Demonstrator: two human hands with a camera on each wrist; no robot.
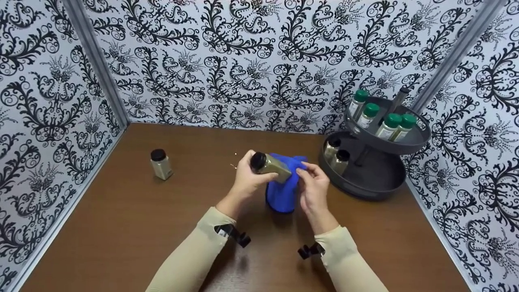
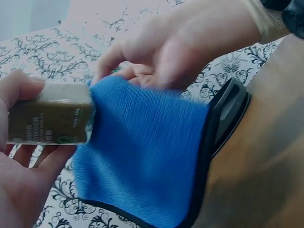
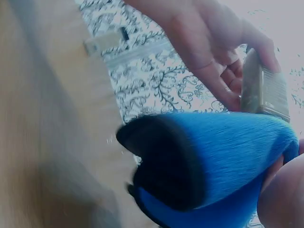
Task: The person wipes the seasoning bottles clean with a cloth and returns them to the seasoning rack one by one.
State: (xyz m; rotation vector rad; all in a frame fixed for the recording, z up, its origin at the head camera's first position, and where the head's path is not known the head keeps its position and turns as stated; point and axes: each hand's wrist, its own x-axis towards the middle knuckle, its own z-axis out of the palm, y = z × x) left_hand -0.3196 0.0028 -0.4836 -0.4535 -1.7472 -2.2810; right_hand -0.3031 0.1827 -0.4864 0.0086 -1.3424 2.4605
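Observation:
My left hand (image 1: 248, 178) grips a spice jar (image 1: 275, 168) with a black cap, tilted so the cap points up and left. Greenish-brown powder shows through its clear sides, and printed lettering faces the left wrist view. A blue cloth (image 1: 282, 196) with a dark edge hangs against the jar's base end. My right hand (image 1: 315, 188) pinches the cloth's upper part between thumb and fingers, just right of the jar. In the right wrist view the cloth (image 3: 232, 147) is folded over, its black border facing the camera, and covers the jar's lower end.
Another black-capped jar (image 1: 162, 166) stands on the brown table (image 1: 194, 227) at left. At right is a dark two-tier round rack (image 1: 377, 184), with several green-capped jars (image 1: 367, 115) on top and two black-capped jars (image 1: 340, 162) below. Patterned walls (image 1: 243, 81) enclose the table.

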